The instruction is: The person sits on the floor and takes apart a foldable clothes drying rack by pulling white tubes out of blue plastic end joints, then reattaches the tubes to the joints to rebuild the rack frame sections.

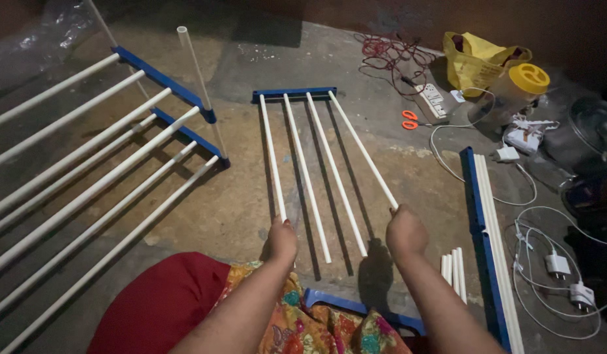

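White plastic rods in a blue end bar, frame centre: left hand and right hand each clench an outer rod; keeping them parallel seems best.

Bare floor lies open between the large rack on the left and the four-rod frame. Rightward, stacked rods, cables and chargers crowd the floor's edge.

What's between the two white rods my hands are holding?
In the head view, two more white rods lie between left hand and right hand, all four plugged into the blue bar.
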